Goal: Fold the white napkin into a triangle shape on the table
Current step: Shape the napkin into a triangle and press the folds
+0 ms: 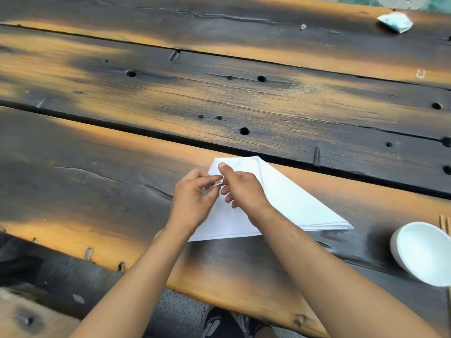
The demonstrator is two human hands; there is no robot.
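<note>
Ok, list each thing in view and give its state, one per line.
white napkin: folded into layers, flat on the table, one corner lifted.
left hand: fingers pinch the lifted corner.
right hand: fingers pinch the same corner.
white bowl: tilted on its side, empty.
crumpled wrapper: lying loose, far side.

Outdoor eatery: weathered plank table (146,98) (bowl (422,252); chopsticks (444,224))

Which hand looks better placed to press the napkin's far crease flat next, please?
Probably the right hand: its thumb already lies on the white napkin near the far fold. The left hand sits at the left edge, its fingers pinching a corner.
</note>
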